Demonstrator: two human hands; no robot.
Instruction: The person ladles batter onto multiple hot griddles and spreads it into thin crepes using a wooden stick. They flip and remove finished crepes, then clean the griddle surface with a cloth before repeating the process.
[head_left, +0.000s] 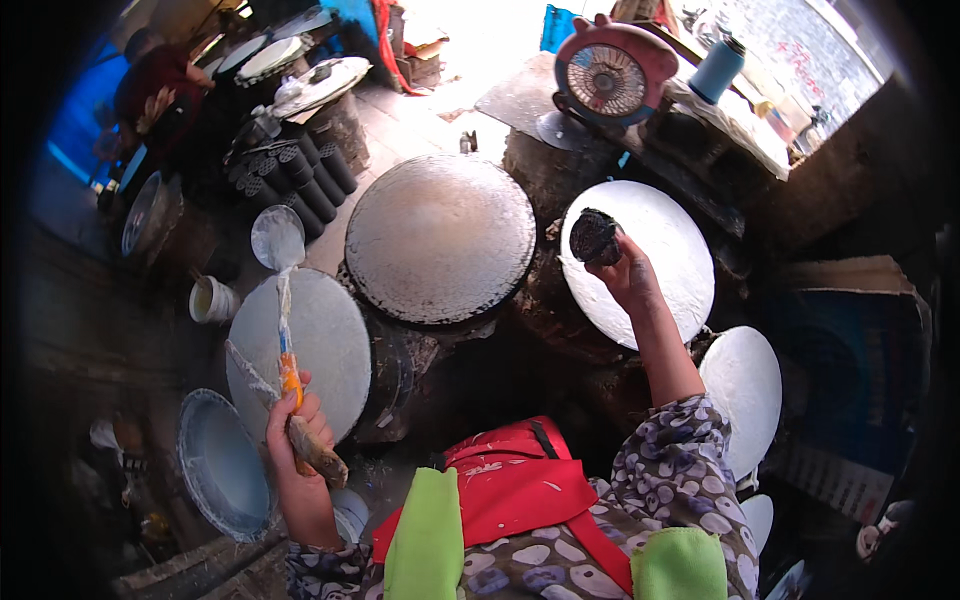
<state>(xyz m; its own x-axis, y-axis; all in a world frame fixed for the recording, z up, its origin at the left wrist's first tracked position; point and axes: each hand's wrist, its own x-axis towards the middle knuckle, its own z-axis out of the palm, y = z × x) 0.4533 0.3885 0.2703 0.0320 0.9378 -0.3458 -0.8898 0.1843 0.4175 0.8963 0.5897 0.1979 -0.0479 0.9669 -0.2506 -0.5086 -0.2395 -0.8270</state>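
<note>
My left hand (304, 427) grips a metal ladle (279, 240) by its orange handle, together with a batter-crusted tool (319, 452) that has a wooden handle. The ladle's bowl, coated in white batter, lies past the far rim of the left round griddle (322, 345). In my right hand (626, 274) is a black, charred-looking round pad (594, 236), held over the right griddle (667, 247), whose top is covered in white. Whether the pad touches that surface I cannot tell. Between them sits a round griddle (440, 232) with a thin, mottled pale coating.
A basin of white batter (229, 465) stands at the lower left, near a small white bucket (214, 300). Stacked coal briquettes (300, 176) lie beyond. Another white-topped griddle (742, 397) is at my right. A fan (607, 75) and a blue flask (718, 69) stand behind; a person (161, 90) is at upper left.
</note>
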